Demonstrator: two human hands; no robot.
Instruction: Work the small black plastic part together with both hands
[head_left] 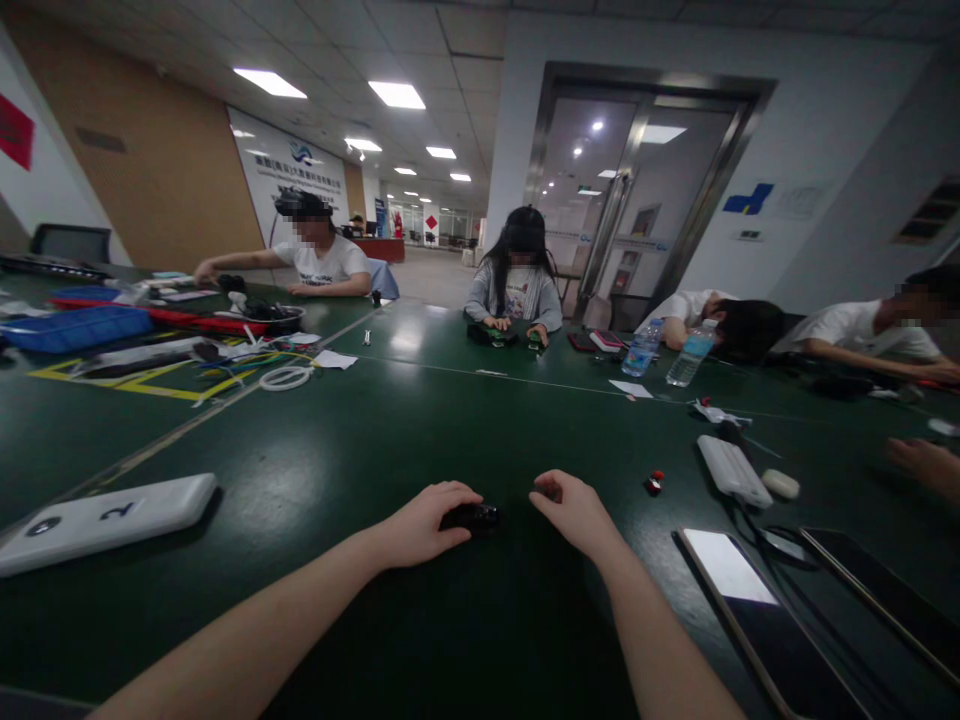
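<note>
On the dark green table, my left hand is closed around a small, glossy black oblong object. Its right end sticks out past my fingers, and its exact kind is unclear. A short gap to the right, my right hand rests low over the tabletop with fingers curled toward the thumb. Something dark shows between those fingers, too small and shaded to name. A small red and black item lies to the right of my right hand.
At the left lies a white device marked 2. To the right are a white power bank with a cable, a white oval case and a phone. Water bottles stand farther back. Several people sit around, one person opposite.
</note>
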